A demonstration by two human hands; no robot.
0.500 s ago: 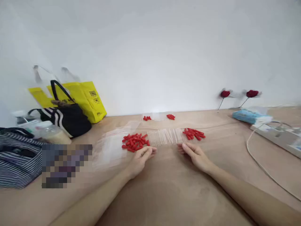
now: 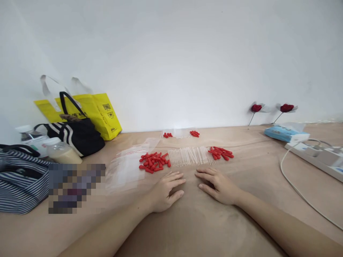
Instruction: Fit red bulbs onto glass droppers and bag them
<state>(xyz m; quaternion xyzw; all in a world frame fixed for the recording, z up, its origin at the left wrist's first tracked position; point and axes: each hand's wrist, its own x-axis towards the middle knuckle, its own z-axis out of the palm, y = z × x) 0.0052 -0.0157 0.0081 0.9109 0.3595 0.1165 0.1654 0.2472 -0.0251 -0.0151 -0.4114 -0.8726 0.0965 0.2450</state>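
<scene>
My left hand [image 2: 167, 191] rests on the brown table surface with its fingers spread and nothing in them. Opposite it, my right hand [image 2: 221, 187] lies palm down, fingers apart, also holding nothing. Just beyond both hands is a row of thin, clear tubes [image 2: 189, 156] laid side by side. A pile of small red rubber bulbs [image 2: 152, 161] sits at the row's left end, nearest my left hand. Another group of red bulbs [image 2: 221, 153] lies at the right end, partly against the tubes. Neither hand touches the tubes or bulbs.
Clear plastic bags [image 2: 125, 171] lie left of the bulbs. By the wall, more red bulbs [image 2: 194, 134] lie on clear plastic. A yellow bag [image 2: 107, 117], a black bag [image 2: 83, 137] and a jar [image 2: 63, 153] stand left. Right are tissues [image 2: 284, 133] and a corded power strip [image 2: 318, 157].
Both hands have drawn back from the near edge of the tube row toward me. Their fingers, earlier bunched together, are now spread on the table. The tubes and bulbs look unmoved.
</scene>
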